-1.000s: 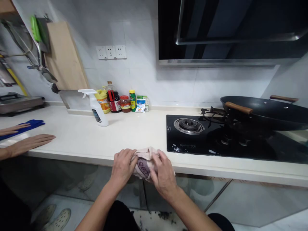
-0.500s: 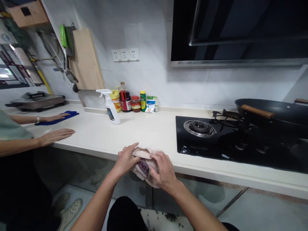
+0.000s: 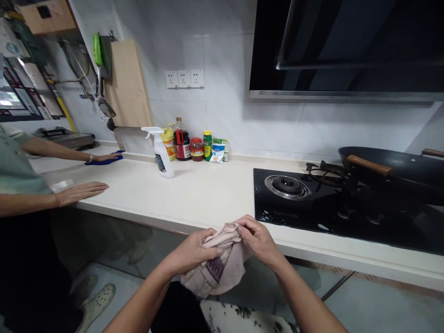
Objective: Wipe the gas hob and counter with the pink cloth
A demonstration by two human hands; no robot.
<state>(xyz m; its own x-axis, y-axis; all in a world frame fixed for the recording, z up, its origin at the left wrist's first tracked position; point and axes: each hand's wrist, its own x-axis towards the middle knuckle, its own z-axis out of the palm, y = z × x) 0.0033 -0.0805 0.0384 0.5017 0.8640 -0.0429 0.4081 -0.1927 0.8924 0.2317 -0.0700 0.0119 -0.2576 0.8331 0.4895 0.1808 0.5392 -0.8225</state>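
Note:
A pale pink cloth (image 3: 229,263) with a purple lettered patch hangs bunched between my two hands, in front of the counter's edge. My left hand (image 3: 194,249) grips its left side, thumb pressed on top. At its upper right corner, the fingers of my right hand (image 3: 256,238) pinch the fabric. Beyond the cloth lies the white countertop (image 3: 204,199). On it stands a white spray bottle (image 3: 162,155), upright and apart from my hands.
Right of me is a black gas stove (image 3: 294,203) carrying a large wok (image 3: 398,162). Sauce bottles and a jar (image 3: 197,150) line the wall. At left, another person's hand (image 3: 83,192) rests on the counter; their other hand presses a blue cloth (image 3: 109,159). A range hood (image 3: 333,95) hangs above.
My hands have moved right and slightly down, and the pink cloth is more spread out and hangs lower. The other person's far hand has slid the blue cloth right and toward the wall.

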